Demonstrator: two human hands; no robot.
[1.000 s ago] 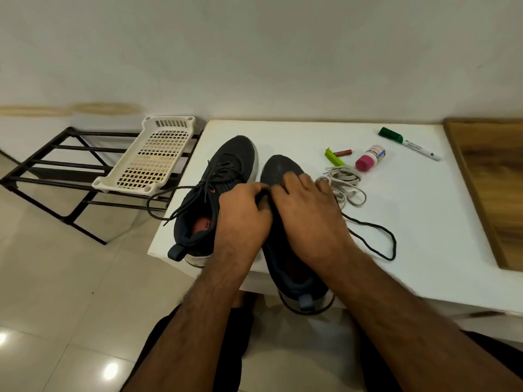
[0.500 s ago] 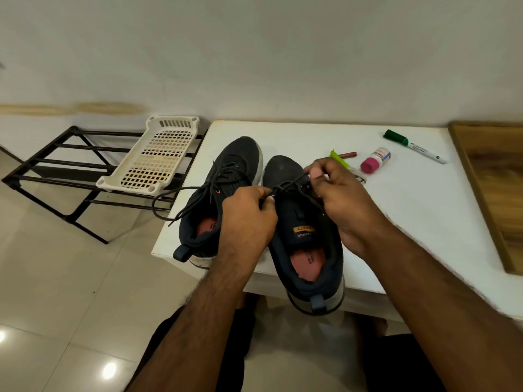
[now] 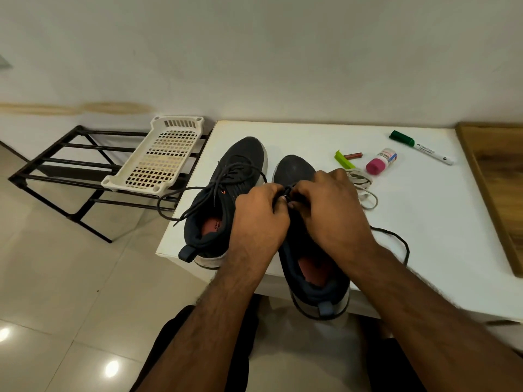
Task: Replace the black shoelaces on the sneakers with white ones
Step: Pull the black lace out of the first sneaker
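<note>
Even, soft indoor light. Lamp glare spots on floor tiles (image 3: 112, 368). Faint shadows under hands. Wide-angle bending at edges; mild softness throughout.

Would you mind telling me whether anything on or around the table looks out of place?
The right sneaker sits with its heel past the white table edge, and the left sneaker's black lace dangles off the side. The white basket lies tilted on the rack. Nothing looks spilled or damaged.
</note>
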